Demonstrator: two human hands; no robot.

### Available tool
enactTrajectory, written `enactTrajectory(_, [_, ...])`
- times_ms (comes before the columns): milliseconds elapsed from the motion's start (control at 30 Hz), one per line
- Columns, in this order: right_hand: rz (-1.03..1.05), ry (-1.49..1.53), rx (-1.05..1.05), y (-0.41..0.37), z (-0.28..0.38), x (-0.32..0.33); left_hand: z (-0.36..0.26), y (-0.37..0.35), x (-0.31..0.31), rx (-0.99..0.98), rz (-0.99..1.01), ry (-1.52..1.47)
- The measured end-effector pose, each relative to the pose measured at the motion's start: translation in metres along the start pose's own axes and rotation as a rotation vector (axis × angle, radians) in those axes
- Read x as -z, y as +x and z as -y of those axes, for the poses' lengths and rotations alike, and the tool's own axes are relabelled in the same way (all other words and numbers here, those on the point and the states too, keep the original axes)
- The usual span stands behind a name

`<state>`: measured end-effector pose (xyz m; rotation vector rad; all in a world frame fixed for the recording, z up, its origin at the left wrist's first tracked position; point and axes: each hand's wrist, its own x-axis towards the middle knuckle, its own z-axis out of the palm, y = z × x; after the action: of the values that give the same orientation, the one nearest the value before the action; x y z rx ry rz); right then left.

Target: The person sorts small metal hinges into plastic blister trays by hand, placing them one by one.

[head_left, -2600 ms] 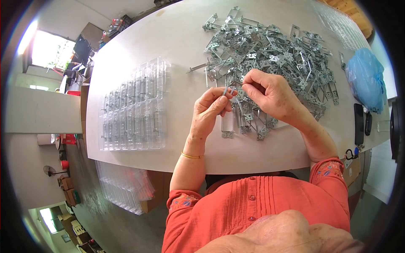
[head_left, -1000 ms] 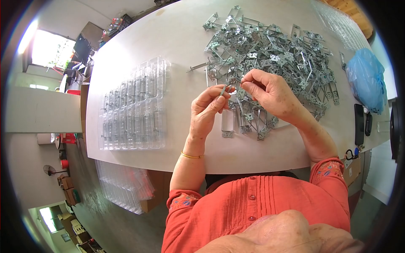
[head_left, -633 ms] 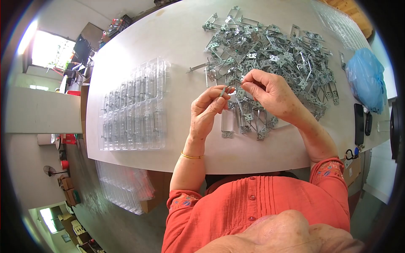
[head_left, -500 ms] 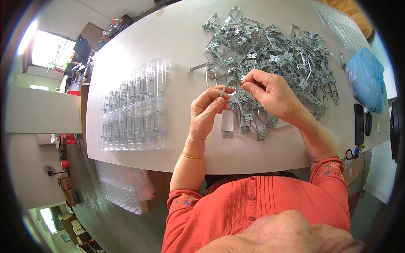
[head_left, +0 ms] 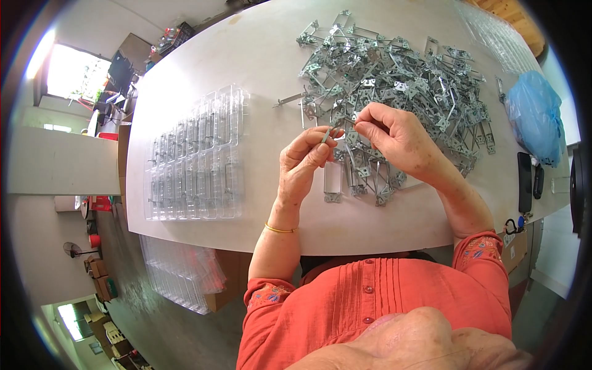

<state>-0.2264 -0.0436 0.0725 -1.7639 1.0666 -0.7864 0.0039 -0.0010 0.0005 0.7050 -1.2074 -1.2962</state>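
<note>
A small metal part [head_left: 326,135] is pinched between the thumb and fingers of my left hand [head_left: 302,161]. Just right of it, my right hand [head_left: 394,137] is closed, thumb against forefinger, at the other end of what looks like the same part; its fingertips hide the detail. Both hands are over the near left side of a large pile of metal brackets [head_left: 407,80]. To the left lies a clear plastic tray [head_left: 196,151] whose slots hold several metal parts.
The white table [head_left: 277,228] carries a blue plastic bag [head_left: 535,117], a black phone [head_left: 525,182] and keys [head_left: 510,226] on the right. More clear trays [head_left: 499,38] lie at the far right; others [head_left: 182,271] are stacked below the table's left front edge.
</note>
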Motion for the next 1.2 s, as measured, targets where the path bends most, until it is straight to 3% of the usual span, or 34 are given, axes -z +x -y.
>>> enactTrajectory(367, [-0.006, 0.053, 0.004, 0.003, -0.006, -0.002, -0.001, 0.000, -0.002, -0.005, -0.006, 0.004])
enactTrajectory(467, [0.117, 0.266, -0.173, 0.004, 0.006, 0.007, 0.003, 0.000, 0.000, -0.014, 0.008, 0.012])
enactTrajectory(600, [0.219, 0.413, -0.226, 0.009, -0.001, 0.009, -0.003, -0.002, -0.004, 0.084, 0.030, -0.013])
enactTrajectory(867, [0.307, 0.466, -0.265, 0.016, -0.010, 0.011, -0.005, -0.003, -0.005, 0.094, 0.103, 0.047])
enactTrajectory(1067, [0.260, 0.340, -0.228, 0.017, -0.020, 0.008, -0.008, -0.002, -0.007, 0.084, 0.189, 0.153])
enactTrajectory(1167, [0.080, 0.268, -0.026, 0.018, -0.025, 0.003, -0.005, -0.004, -0.011, 0.109, 0.227, 0.132])
enactTrajectory(1200, [0.030, 0.306, -0.070, 0.017, -0.019, 0.003, -0.003, -0.005, -0.012, 0.119, 0.237, 0.116])
